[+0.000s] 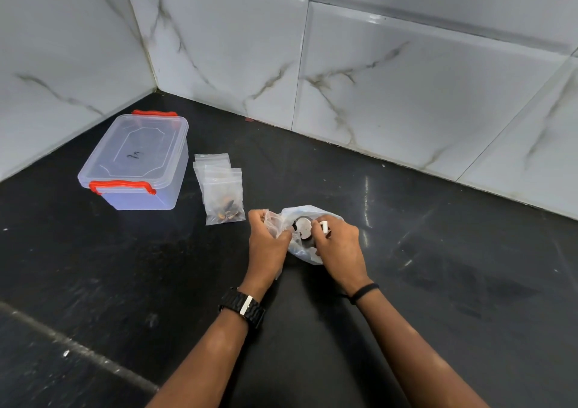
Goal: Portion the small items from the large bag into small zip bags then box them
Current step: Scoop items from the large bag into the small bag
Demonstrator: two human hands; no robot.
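The large clear bag (305, 248) lies on the black counter in front of me, with dark and grey small items showing inside. My left hand (267, 242) grips a small clear zip bag (272, 220) just left of the large bag's mouth. My right hand (339, 245) pinches a small white item (324, 227) over the large bag. A small pile of zip bags (220, 185) lies further left; the front one holds brown and dark items. The clear plastic box (136, 163) with red latches stands at the far left with its lid on.
The black counter (438, 267) runs into a corner of white marble-look wall tiles (375, 79) behind and to the left. A pale seam crosses the counter at the lower left.
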